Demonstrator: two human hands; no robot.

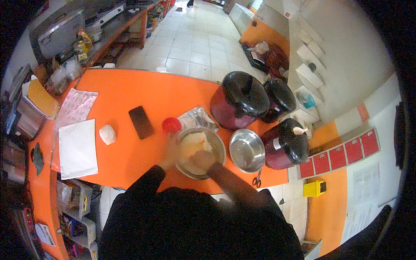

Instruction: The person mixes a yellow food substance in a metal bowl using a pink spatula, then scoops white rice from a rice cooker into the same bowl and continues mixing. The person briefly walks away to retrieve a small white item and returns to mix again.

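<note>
A round metal bowl [222, 152] stands on the orange table before me, with a pale, crumbly or doughy mass [196, 141] and small orange-red specks inside. My right hand [202, 161] is down in the bowl, in the pale mass; blur hides how its fingers lie. At the bowl's left rim is my left hand [171, 154], also blurred, so its grip cannot be made out. A red round cup or lid [171, 125] touches or nearly touches the bowl's upper left side. Behind the bowl lies a clear plastic bag [199, 117]. To its right stands a second metal bowl [247, 150].
Large dark-red pots with black lids [240, 100] stand at the right. Scissors [257, 180] lie near the front edge. A black phone [141, 122], a whitish lump [107, 135], a white sheet [78, 149] and a pink printed cloth or paper [76, 105] lie at the left.
</note>
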